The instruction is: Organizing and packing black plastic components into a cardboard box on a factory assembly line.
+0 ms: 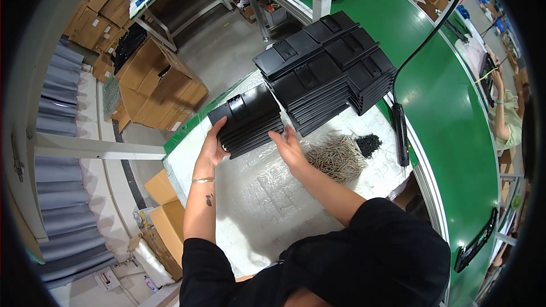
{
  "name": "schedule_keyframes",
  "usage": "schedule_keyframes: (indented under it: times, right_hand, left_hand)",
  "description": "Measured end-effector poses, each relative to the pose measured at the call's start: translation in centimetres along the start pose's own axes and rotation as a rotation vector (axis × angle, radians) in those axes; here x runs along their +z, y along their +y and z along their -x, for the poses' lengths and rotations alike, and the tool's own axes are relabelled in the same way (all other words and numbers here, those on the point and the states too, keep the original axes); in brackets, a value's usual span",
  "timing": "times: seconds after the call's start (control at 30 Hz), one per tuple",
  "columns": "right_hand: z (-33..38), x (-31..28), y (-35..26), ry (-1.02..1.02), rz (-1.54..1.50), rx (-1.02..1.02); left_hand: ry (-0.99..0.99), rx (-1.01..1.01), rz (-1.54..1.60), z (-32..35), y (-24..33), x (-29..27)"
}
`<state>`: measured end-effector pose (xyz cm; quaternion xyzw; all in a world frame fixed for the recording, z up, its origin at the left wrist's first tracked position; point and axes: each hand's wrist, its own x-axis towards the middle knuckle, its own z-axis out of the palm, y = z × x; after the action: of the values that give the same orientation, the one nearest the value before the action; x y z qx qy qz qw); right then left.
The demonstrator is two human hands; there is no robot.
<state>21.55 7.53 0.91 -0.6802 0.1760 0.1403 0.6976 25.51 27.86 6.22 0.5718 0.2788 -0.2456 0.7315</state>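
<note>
A stack of black plastic panels [250,122] rests on the white-covered table, between my two hands. My left hand [214,146] grips the stack's left end, with the thumb against its edge. At the near right corner, my right hand [290,149] holds the other end, thumb in front and fingers round the side. Directly behind and to the right stands a larger, taller pile of similar black panels [324,68]. Near my right forearm lies a heap of thin metal rods or long screws [338,159], with a small mound of black pieces [368,145] beside it.
A green conveyor [455,165] curves along the right, bearing black housings. A black electric screwdriver [400,136] hangs by its cable at the table's right edge. Cardboard boxes [165,85] stand at left on the floor. Another person's arm [500,108] shows at far right.
</note>
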Motion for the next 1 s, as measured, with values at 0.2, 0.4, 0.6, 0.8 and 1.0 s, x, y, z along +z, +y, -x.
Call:
schedule_keyframes:
  times: [0.2, 0.4, 0.6, 0.8, 1.0]
  right_hand:
    - [1.0, 0.1, -2.4, -0.104, -0.57, 0.213]
    - [0.5, -0.6, -0.7, -0.098, -0.495, 0.231]
    - [1.9, -2.7, 0.1, -0.119, -0.35, 0.328]
    - [4.9, -4.8, -0.7, -0.184, -0.296, 0.329]
    - [9.6, -0.9, 0.7, -0.591, -0.072, 0.437]
  left_hand:
    - [-0.047, 0.015, 0.084, -0.2, -1.0, 1.2]
    - [-0.07, 0.0, 0.111, 0.0, -0.8, 1.2]
    - [-0.023, 0.029, -0.012, -1.1, -0.4, -1.0]
    - [0.005, 0.182, -0.034, 1.1, -0.8, -1.3]
    - [0.308, 0.408, 0.303, 12.0, -9.5, -11.0]
